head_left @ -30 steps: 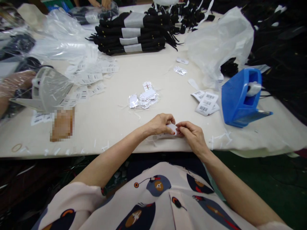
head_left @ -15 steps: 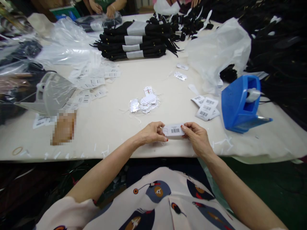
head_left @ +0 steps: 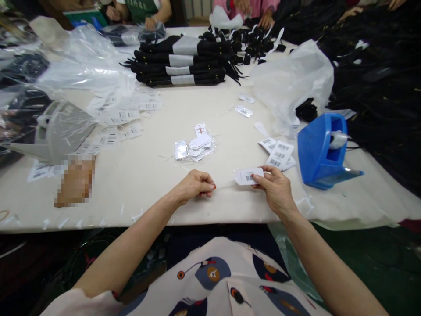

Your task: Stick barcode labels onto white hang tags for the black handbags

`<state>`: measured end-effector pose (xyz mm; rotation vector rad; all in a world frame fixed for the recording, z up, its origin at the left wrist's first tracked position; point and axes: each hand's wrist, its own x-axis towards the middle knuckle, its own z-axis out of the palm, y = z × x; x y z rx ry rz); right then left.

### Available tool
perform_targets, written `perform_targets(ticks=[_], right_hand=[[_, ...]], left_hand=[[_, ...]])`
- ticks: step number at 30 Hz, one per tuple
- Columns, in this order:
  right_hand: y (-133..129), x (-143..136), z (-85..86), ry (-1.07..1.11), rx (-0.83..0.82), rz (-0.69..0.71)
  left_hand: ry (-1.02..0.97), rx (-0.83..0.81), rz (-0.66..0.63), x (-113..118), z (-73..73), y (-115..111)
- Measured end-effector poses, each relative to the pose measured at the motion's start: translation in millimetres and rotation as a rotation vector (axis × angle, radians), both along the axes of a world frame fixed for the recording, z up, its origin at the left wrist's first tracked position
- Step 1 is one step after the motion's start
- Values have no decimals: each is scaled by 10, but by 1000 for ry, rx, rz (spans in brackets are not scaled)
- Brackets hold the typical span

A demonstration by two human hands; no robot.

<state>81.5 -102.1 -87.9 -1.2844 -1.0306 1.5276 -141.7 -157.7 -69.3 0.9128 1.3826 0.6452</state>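
Note:
In front of my body, my right hand (head_left: 274,186) pinches a white hang tag (head_left: 248,176) with a printed barcode, held just above the table. To its left, my left hand (head_left: 197,184) is closed in a pinch, apart from the tag's body. A faint pale line runs between these fingertips and the tag, too thin to make out. Beyond my left hand lies a small pile of tags (head_left: 200,142), some in shiny clear film. Sheets of barcode stickers (head_left: 279,154) rest beyond my right hand.
A blue tape dispenser (head_left: 320,153) stands at right and a grey dispenser (head_left: 62,131) at left, near loose barcode labels (head_left: 121,116). Banded black bundles (head_left: 180,68) are stacked behind. Clear plastic bags (head_left: 82,66) lie at left. Across the table, other people's hands (head_left: 151,23) are at work.
My left hand has let go of the tag's body and moved left, fingers pinched. The tag stays in my right hand, now tilted slightly. The view has shifted a little.

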Motion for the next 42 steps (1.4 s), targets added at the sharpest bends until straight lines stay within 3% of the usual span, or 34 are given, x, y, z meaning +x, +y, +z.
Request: perform_targets(ticks=[9, 12, 14, 17, 22, 25, 28, 29, 32, 34, 37, 40, 42], right_hand=[[93, 18, 68, 26, -51, 2], [229, -9, 106, 22, -44, 31], [440, -81, 171, 3, -3, 41], [958, -293, 324, -107, 86, 14], [1918, -649, 527, -428, 141, -67], [2107, -676, 550, -579, 193, -110], [1839, -600, 481, -678, 328, -70], [1661, -568, 428, -698, 378, -7], [994, -480, 172, -765, 538, 366], [577, -443, -35, -754, 585, 454], [203, -427, -278, -760, 768, 445], [131, -432, -376, -804, 904, 408], [157, -431, -386, -815, 929, 404]], left_hand=[[37, 42, 196, -144, -10, 100], [78, 108, 264, -157, 32, 141], [150, 199, 293, -153, 59, 146], [366, 380, 284, -120, 11, 99], [677, 652, 93, -79, -342, -7], [749, 766, 71, -88, -528, -33], [815, 855, 78, -76, -581, -52], [831, 879, 73, -70, -565, -51], [851, 937, 77, -101, -420, 37], [908, 923, 126, -189, -268, 202], [1126, 735, 164, -394, -62, 581], [1222, 431, -16, -565, 21, 950], [1214, 333, -87, -616, 16, 1101]])
